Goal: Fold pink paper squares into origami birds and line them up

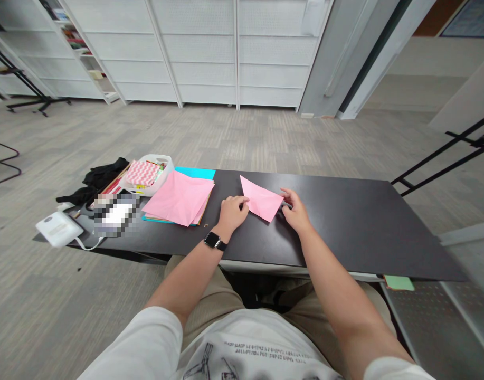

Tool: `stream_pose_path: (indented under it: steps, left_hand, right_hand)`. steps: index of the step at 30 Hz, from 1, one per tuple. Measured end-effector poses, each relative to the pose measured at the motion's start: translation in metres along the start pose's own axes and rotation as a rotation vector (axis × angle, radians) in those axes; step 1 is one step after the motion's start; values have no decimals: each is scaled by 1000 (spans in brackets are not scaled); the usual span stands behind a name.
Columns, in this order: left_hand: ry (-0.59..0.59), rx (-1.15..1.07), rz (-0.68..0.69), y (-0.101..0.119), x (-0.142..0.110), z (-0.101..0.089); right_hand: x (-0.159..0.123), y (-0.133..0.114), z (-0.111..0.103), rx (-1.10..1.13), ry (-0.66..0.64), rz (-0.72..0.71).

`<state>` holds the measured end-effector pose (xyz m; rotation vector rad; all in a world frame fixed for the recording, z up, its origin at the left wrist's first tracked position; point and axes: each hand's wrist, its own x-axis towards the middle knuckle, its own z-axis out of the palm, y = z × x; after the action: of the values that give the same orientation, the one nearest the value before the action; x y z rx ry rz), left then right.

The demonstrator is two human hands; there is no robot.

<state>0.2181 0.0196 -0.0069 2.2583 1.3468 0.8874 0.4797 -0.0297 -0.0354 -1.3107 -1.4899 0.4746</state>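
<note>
A small folded sheet of pink paper (261, 199) lies on the dark table between my two hands. My left hand (231, 214), with a black watch on its wrist, has its fingers curled and its fingertips on the paper's left edge. At the paper's right corner is my right hand (297, 214). Its thumb and fingers are apart, with the corner reaching toward the gap between them. Whether those fingertips touch the paper is hard to make out. To the left, a stack of pink sheets (178, 199) rests over other coloured sheets.
A white basket (169, 168) with a pink-patterned item stands at the table's back left, beside black cloth (103, 177). A white device (59, 229) with a cable sits at the left corner. Green paper (399, 283) shows below the front right edge of the table (356, 221).
</note>
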Motion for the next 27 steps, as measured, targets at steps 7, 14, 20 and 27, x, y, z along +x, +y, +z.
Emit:
stream_pose_path:
  steps: [7, 14, 20, 27]
  left_hand:
    - [-34, 119, 109, -7, -3, 5]
    - [-81, 31, 272, -9, -3, 4]
    - [-148, 35, 307, -9, 1, 6]
    - [-123, 53, 320, -1, -2, 1]
  right_hand:
    - [-2, -9, -3, -326, -43, -106]
    - [-2, -1, -4, -421, 2, -35]
    - [-5, -3, -5, -457, -33, -55]
    - [-3, -8, -5, -469, -107, -64]
